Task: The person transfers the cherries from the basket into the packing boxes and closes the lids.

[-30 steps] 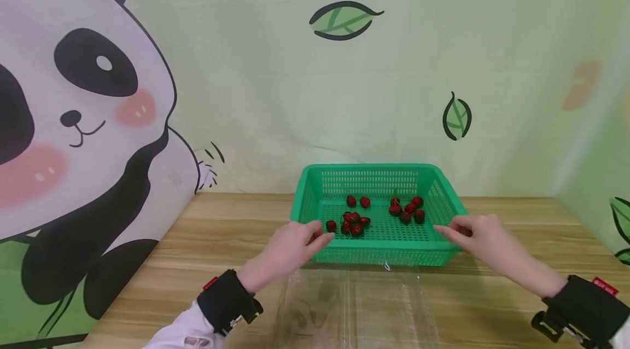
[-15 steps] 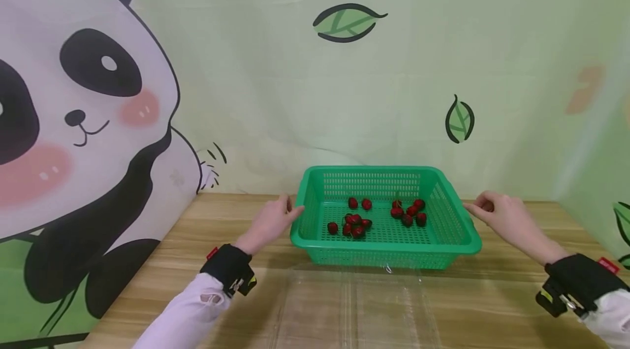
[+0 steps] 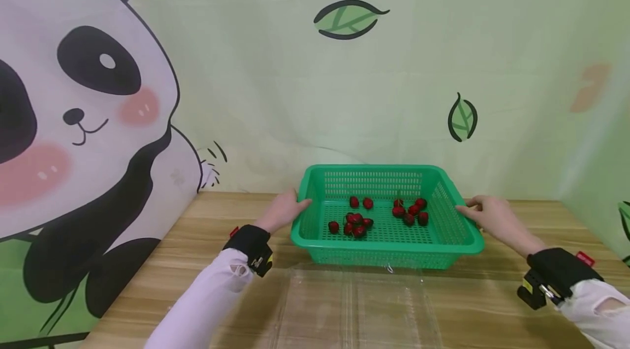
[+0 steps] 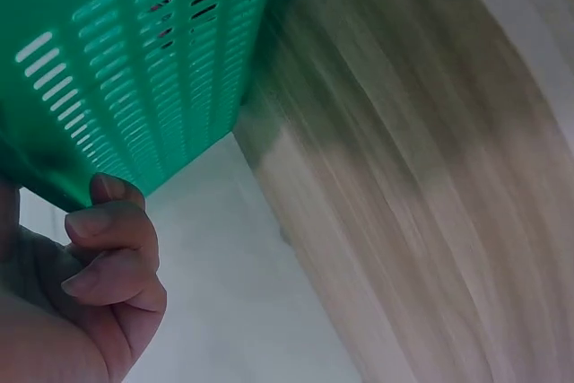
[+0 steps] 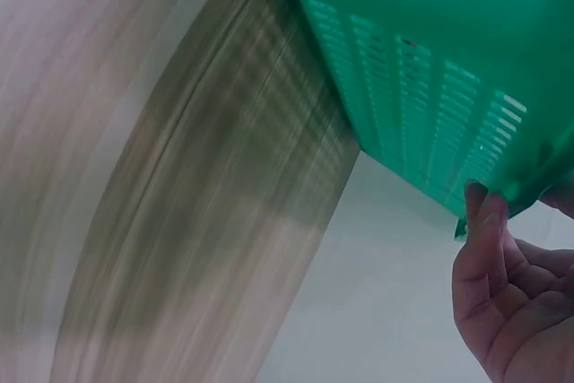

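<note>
A green plastic basket with slotted walls stands on the table near the back wall. Dark red cherries lie in loose clusters on its floor. At the basket's left rim, my left hand grips the edge, thumb over the top and curled fingers beneath, as the left wrist view shows. My right hand pinches the opposite rim; in the right wrist view its fingertips sit under the lip. Directly in front of the basket lies a clear plastic clamshell box, spread open.
The wood-grain table ends at a pale green cloth backdrop close behind the basket. A printed panda covers the backdrop's left part. The clear box reaches the lower edge of the head view.
Both hands moved from above the basket's front out to its two sides, then closed onto the left and right rims. The basket and cherries look about where they were.
</note>
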`<state>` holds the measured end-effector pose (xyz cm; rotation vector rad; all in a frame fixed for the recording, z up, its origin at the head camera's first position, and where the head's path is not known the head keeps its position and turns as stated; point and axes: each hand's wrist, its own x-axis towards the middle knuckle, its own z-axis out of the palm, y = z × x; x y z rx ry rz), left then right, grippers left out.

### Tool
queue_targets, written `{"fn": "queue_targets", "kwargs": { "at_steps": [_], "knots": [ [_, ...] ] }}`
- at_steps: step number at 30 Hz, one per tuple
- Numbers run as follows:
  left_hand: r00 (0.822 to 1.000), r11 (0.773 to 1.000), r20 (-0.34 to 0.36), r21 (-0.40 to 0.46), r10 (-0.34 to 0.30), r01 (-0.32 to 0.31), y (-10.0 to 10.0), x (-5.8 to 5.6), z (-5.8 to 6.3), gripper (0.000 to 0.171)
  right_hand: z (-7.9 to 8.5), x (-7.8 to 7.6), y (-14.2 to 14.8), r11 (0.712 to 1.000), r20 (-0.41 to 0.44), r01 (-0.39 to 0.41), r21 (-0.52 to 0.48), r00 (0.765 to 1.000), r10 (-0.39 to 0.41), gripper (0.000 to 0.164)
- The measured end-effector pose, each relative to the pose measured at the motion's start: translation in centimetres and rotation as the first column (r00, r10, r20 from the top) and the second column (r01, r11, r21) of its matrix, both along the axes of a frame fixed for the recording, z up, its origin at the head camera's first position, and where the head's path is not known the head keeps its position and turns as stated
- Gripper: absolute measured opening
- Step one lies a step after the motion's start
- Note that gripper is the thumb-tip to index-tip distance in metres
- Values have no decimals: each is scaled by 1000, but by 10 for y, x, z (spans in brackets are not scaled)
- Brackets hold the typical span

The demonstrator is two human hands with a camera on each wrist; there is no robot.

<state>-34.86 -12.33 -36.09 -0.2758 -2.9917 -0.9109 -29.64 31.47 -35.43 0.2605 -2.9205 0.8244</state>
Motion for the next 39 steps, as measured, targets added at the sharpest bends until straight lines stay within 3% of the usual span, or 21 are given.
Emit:
{"fn": "queue_targets", "kwargs": {
  "at_steps": [4,13,21,26,32,39],
  "knots": [
    [1000,1000,20,18,20,-20,4,-4,3,38,0,0,-3,1000,-22,-8,-5,1000,8,43],
    [999,999,-6,30,42,-41,7,-5,6,35,3,0,-10,999,-20,-17,-33,1000,16,39],
    [999,999,5,-12,50,-49,12,-4,5,49,1,3,-8,999,-37,-23,-29,999,22,39],
    [999,999,24,6,46,-47,20,-4,1,20,2,3,-4,1000,-29,-22,1,999,22,40],
    [993,991,21,73,114,-115,28,-4,-4,17,21,0,0,998,-41,-37,46,998,39,35],
    [979,979,-11,-24,203,-203,33,-2,-6,15,56,-8,-13,991,-104,-81,109,990,92,28]
  ]
}}
